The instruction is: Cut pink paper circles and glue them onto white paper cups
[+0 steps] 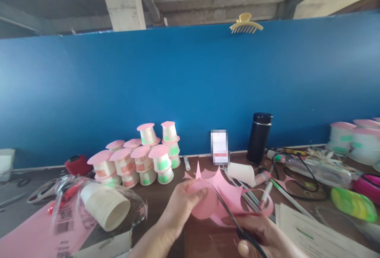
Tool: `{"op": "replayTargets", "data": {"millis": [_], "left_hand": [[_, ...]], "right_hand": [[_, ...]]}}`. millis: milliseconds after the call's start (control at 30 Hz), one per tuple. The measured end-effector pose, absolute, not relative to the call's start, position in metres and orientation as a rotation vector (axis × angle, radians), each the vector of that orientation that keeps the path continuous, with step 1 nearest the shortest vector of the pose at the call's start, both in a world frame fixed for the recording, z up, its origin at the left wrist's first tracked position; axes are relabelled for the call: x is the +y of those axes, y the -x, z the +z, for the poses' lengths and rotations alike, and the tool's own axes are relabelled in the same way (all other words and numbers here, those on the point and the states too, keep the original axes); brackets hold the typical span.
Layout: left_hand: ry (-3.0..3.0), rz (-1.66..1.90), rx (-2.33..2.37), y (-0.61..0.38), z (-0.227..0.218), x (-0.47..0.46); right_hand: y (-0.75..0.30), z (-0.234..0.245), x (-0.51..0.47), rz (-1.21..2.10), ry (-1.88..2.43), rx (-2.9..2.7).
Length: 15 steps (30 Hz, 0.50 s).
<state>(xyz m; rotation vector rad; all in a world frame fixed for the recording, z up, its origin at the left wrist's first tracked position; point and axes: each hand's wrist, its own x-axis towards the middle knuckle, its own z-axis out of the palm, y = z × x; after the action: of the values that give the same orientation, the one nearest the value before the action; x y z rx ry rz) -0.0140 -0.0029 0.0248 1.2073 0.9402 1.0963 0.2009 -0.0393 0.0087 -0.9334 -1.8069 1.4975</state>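
Observation:
My left hand grips a round pink paper disc, its thumb lying across the front. In my right hand is a pair of scissors, whose dark blades point up and left to the edge of the disc. A thin pink strip curls above the right hand. Behind the disc lie jagged pink paper scraps. How far apart the blades stand is hard to make out.
Stacked paper cups with pink discs stand at the back left. Nested cups lie in a clear bag. A white cup lies near a black bottle. Printed sheets are at the right. A blue partition rises behind.

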Motion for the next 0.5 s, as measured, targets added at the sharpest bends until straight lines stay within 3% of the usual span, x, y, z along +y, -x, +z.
{"op": "replayTargets", "data": {"millis": [500], "left_hand": [[-1.32, 0.982, 1.025, 0.006, 0.017, -0.005]], "right_hand": [[-0.209, -0.002, -0.033, 1.419, 0.964, -1.905]]}}
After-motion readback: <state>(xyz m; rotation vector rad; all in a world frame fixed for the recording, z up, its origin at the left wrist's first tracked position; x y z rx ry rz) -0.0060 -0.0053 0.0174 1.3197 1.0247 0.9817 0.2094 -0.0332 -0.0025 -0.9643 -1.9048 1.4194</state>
